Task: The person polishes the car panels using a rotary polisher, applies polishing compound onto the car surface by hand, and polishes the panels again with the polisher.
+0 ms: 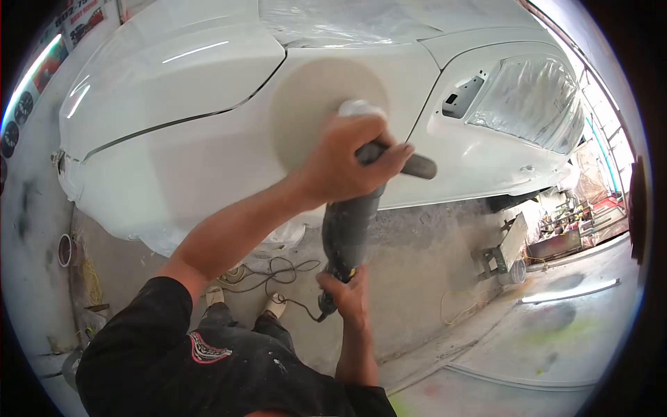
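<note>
A corded polisher (pixel 345 229) with a dark body is held across the middle of the view, its wide pale round pad (pixel 295 115) facing the white car panel (pixel 208 156). The pad looks smeared, as if spinning. My left hand (pixel 351 156) wraps round the front of the machine, by its dark side handle (pixel 420 167). Lower down, my right hand (pixel 347 295) grips the rear of the body, near where the cord leaves. Whether the pad presses flat or tilted on the panel I cannot tell.
Clear plastic film (pixel 531 97) covers the door window opening. A dark power cord (pixel 278 271) loops on the concrete floor (pixel 410 278) near my feet. To the right stand a small bench (pixel 511 243) and a bucket (pixel 515 272). A panel gap separates the hood (pixel 167 83) from the fender.
</note>
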`<state>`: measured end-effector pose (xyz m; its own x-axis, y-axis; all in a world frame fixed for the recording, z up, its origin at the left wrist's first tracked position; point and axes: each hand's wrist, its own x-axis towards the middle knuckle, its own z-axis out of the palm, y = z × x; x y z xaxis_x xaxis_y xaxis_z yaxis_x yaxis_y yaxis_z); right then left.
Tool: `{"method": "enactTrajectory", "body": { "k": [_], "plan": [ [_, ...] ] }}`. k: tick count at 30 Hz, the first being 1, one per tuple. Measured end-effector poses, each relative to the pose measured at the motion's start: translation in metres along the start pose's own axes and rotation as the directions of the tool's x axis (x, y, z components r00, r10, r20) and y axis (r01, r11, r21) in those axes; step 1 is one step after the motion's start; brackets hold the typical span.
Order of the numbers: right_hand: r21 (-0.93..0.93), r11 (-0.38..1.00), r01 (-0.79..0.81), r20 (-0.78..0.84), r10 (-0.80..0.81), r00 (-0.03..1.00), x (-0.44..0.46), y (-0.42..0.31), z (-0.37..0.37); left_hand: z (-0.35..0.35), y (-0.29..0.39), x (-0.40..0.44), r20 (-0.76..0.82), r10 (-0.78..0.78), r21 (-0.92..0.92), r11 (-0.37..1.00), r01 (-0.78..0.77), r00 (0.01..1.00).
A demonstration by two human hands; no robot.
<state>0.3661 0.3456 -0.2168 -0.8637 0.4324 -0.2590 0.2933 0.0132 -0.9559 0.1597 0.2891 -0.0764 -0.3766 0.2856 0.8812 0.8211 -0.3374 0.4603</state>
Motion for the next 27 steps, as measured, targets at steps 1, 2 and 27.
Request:
{"method": "enactTrajectory", "body": {
  "k": [1,2,27],
  "plan": [
    [0.012,1.000,-0.029,0.029,0.028,0.999,-0.004,0.016,-0.003,-0.002,0.004,-0.012,0.001,0.001,0.020,1.000,-0.001,1.000],
    [0.005,1.000,-0.030,0.048,0.030,0.998,-0.010,0.021,-0.004,-0.003,0.007,-0.022,-0.001,0.001,0.045,0.999,-0.001,1.000],
    [-0.152,0.988,0.025,-0.250,-0.063,0.966,-0.022,-0.202,-0.082,0.032,-0.003,0.138,-0.407,-0.205,-0.151,0.976,0.156,0.890]
  ]
}}
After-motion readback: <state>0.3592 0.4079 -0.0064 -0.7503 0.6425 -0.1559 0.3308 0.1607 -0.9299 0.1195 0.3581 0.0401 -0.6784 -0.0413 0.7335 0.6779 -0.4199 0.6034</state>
